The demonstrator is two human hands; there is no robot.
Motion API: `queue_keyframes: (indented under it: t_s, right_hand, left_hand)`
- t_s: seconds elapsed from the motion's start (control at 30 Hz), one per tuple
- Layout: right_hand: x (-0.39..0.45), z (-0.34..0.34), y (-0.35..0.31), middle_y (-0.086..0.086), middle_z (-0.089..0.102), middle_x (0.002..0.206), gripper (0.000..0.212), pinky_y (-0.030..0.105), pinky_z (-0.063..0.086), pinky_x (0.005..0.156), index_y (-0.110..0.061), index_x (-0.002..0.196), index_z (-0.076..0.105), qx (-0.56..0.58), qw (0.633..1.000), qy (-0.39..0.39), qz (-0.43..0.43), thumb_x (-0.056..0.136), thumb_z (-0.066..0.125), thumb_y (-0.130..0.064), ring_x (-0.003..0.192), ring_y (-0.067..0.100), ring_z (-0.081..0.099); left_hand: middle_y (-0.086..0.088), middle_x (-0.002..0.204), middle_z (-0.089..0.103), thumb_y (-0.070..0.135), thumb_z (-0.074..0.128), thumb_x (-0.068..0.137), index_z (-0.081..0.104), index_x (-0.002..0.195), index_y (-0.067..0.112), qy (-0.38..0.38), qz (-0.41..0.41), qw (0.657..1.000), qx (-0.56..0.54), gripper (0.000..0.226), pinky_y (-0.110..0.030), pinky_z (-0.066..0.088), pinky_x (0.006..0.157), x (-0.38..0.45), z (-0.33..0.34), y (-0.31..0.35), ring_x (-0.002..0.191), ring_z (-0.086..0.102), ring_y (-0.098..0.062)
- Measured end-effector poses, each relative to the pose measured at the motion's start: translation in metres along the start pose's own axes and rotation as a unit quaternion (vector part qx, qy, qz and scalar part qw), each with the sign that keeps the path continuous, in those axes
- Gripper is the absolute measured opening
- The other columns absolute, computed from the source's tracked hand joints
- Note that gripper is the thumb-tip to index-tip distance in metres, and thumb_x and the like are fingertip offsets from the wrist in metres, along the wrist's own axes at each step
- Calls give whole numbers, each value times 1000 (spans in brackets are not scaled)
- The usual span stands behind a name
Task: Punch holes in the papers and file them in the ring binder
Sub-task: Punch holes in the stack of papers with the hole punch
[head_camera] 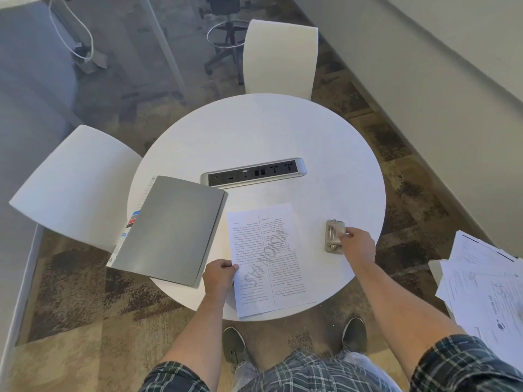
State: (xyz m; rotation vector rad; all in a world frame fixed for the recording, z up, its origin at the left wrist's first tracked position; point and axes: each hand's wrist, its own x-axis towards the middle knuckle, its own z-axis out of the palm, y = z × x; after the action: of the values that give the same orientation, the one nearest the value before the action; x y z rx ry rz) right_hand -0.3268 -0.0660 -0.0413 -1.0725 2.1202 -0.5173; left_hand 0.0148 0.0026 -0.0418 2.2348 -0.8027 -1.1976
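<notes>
Fingers of the left hand pinch the near left edge of the papers, thumb on top, while the fingers of the right hand curl round the right side of the hole punch, thumb toward its top. From the head camera, the only view, the papers lie flat on the round white surface, their near end hanging slightly over the rim, with the punch well to their right and apart from them. The ring binder lies closed just left of the papers, its near corner past the rim. More sheets are heaped on something at the far right.

The step in hand looks like bringing punch and papers together. To do it well, I would square the sheets against the surface first so their edges are flush, then slide one long edge fully into the punch's slot, centred along it. Keeping the left hand holding the stack would probably stop sheets fanning. Pressing straight down with the punch sitting flat should avoid skewed holes. The overhang could let the stack tip off.
</notes>
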Motion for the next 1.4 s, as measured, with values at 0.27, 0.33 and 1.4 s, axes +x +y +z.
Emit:
queue_keyframes:
  t_s: [0.27,0.33,1.4]
  right_hand:
    - [-5,14,-15,17,76,89,24,29,41,61,-8,109,76,-11,998,-57,-13,96,59,-19,65,20,58]
    - [-7,16,-16,12,76,86,23,30,42,61,-15,106,79,-14,997,-72,-15,98,58,-21,69,22,61]
    - [-20,19,-18,9,75,119,27,40,54,95,-11,120,75,11,992,-123,-33,100,58,-20,105,28,70]
  left_hand:
    - [-14,92,77,9,77,90,75,88,2,0,-7,1000,-7,7,-53,61,87,2,2,1,92,74,-38]
    - [-13,92,77,10,76,91,74,87,5,-4,-5,1000,4,7,-52,61,87,1,4,2,91,74,-37]
    - [-11,90,77,9,76,90,72,75,10,13,-48,997,-52,15,-45,60,85,5,7,1,78,65,-27]
